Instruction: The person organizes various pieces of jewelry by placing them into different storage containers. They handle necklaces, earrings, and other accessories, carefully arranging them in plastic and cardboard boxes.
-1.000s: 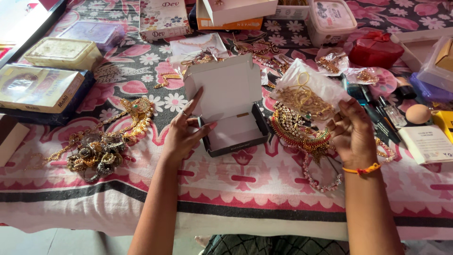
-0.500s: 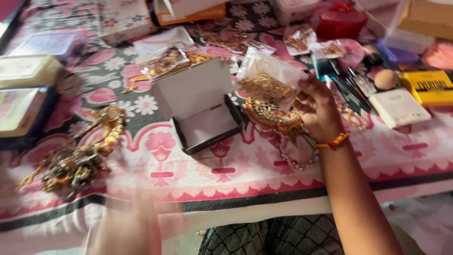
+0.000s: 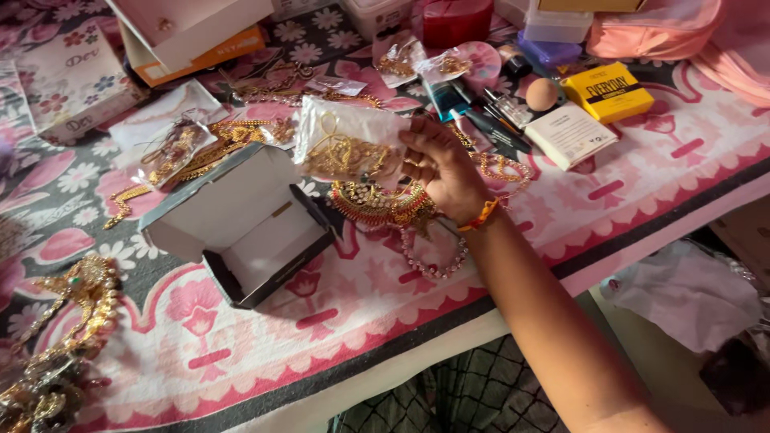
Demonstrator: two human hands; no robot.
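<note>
While your right hand (image 3: pixel 439 166) is clamped on the clear jewellery pouch (image 3: pixel 345 146) above the necklace (image 3: pixel 383 204), keep it level; the open box (image 3: pixel 245 224) sits at eight o'clock. Your left hand isn't visible.

The right hand (image 3: pixel 439 164) is raised palm-up with fingers curled closed, forearm stretched forward; the left is out of view
</note>
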